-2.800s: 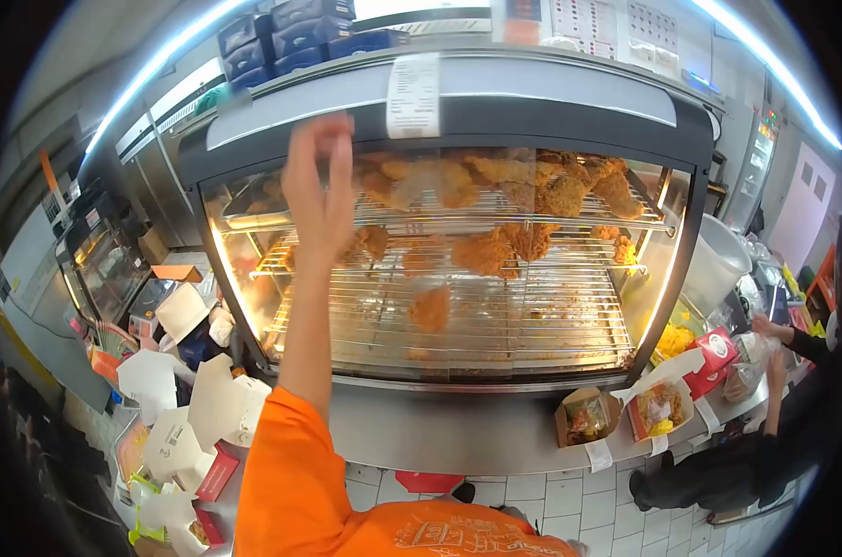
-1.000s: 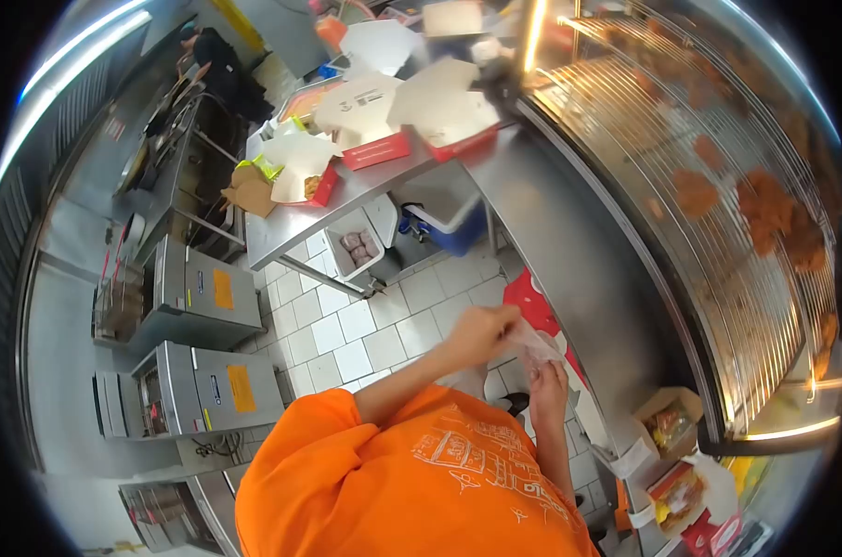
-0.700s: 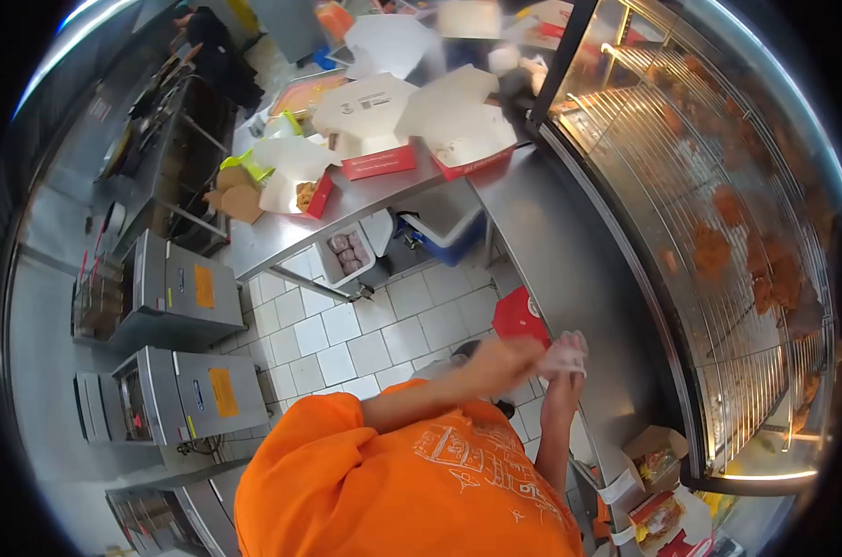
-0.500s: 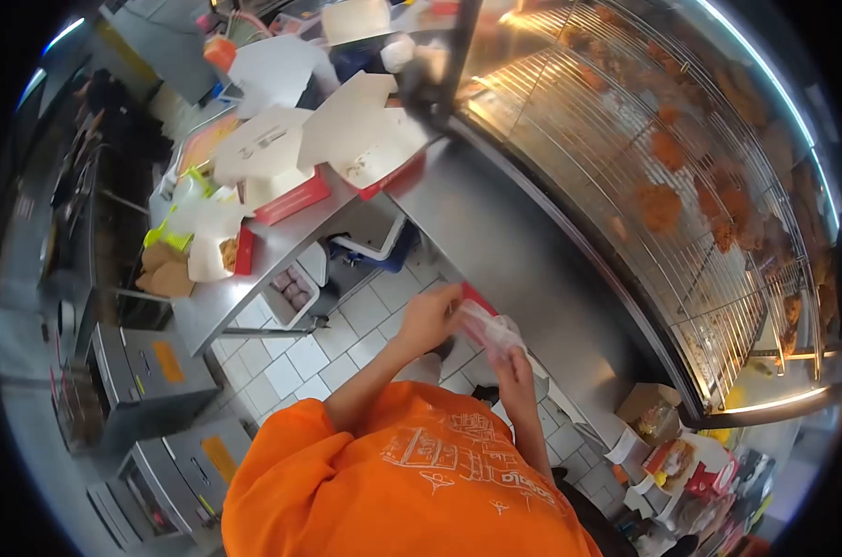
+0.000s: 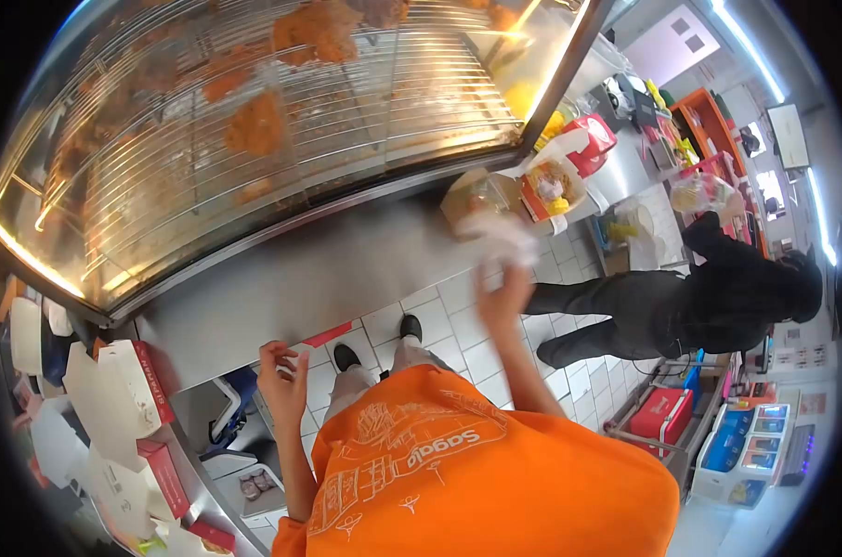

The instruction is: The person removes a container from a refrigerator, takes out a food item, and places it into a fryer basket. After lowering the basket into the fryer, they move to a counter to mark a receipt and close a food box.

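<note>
Clearly, the right hand [image 5: 502, 299] is the nearer one to the pale wrap [image 5: 502, 238], which sits at its fingertips below the right end of the heated cabinet [image 5: 346, 188]. The wrap is blurred; its longer side seems to slant across the fingers. Whether that grip pinches it or wears it like a glove, I cannot tell. Just past it, near the cabinet's right corner, the brown box [image 5: 472, 197] and the open food box [image 5: 549, 193] stand side by side on the desk [image 5: 291, 269]. The left hand [image 5: 281, 381] holds nothing visible, its grip loosely open with bent fingers, by the desk edge below the cabinet's left half, well apart from the wrap. Another person [image 5: 699, 302] in black stands to the cabinet's right.
</note>
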Tool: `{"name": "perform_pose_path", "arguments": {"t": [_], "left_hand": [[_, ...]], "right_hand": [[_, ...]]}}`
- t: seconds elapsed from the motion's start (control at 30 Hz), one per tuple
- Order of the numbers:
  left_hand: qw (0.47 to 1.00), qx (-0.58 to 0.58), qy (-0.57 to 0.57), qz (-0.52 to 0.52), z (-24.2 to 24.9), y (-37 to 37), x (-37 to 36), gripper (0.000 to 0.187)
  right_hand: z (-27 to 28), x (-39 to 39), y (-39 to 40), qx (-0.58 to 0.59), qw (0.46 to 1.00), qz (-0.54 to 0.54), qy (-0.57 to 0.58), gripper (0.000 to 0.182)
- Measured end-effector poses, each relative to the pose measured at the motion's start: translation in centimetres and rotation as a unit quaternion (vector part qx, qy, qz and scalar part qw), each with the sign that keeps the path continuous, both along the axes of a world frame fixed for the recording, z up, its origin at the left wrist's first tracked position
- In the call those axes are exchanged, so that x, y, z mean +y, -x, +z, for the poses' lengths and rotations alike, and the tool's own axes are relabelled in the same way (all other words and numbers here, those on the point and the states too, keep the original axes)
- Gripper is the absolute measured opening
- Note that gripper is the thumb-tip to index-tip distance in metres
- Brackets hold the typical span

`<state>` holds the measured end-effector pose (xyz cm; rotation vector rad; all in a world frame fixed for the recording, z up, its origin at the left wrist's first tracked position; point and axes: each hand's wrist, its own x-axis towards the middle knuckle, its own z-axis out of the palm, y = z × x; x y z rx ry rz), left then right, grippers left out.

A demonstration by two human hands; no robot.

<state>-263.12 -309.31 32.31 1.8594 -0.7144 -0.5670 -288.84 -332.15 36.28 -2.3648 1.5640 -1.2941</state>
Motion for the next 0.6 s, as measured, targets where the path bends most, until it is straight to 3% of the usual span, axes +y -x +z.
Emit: {"name": "perform_pose_path", "arguments": {"t": [0.03,0.07,0.1,0.17,0.23,0.3,0.4,0.47,0.6], "left_hand": [[1.000,0.000,-0.003,-0.005,-0.2,0.2,-1.1,0.037],[0.998,-0.019,0.001,-0.061,-0.6,0.9,-2.5,0.041],[0.993,-0.036,0.005,-0.116,-1.0,1.9,-4.0,0.045],[0.982,-0.016,0.001,-0.186,-2.2,4.5,-7.8,0.056],[0.968,-0.027,0.045,-0.247,-3.8,7.1,-12.6,0.064],[0.954,-0.116,0.051,-0.270,-4.1,9.2,-17.4,0.073],[0.949,-0.138,0.057,-0.278,-5.3,12.5,-24.1,0.085],[0.953,-0.165,0.080,-0.242,-5.4,14.2,-27.9,0.096],[0.951,-0.195,0.016,-0.239,-5.1,15.9,-31.3,0.104]], "right_hand": [[1.2,-3.4,2.9,-0.050,0.998,-0.032,0.005,0.026],[3.3,-5.4,4.5,-0.175,0.983,-0.031,-0.048,0.027],[4.3,-7.3,6.6,-0.086,0.979,-0.125,-0.132,0.029],[4.6,-9.3,7.6,-0.108,0.981,-0.089,-0.132,0.029],[5.3,-10.3,7.1,-0.049,0.993,-0.008,-0.109,0.029],[3.1,-11.8,7.9,-0.087,0.982,-0.036,-0.161,0.029],[0.2,-13.3,7.5,-0.063,0.981,-0.074,-0.168,0.028],[-1.5,-14.8,6.6,-0.077,0.988,-0.002,-0.133,0.026],[-3.6,-17.7,6.7,-0.052,0.978,-0.006,-0.202,0.021]]}}
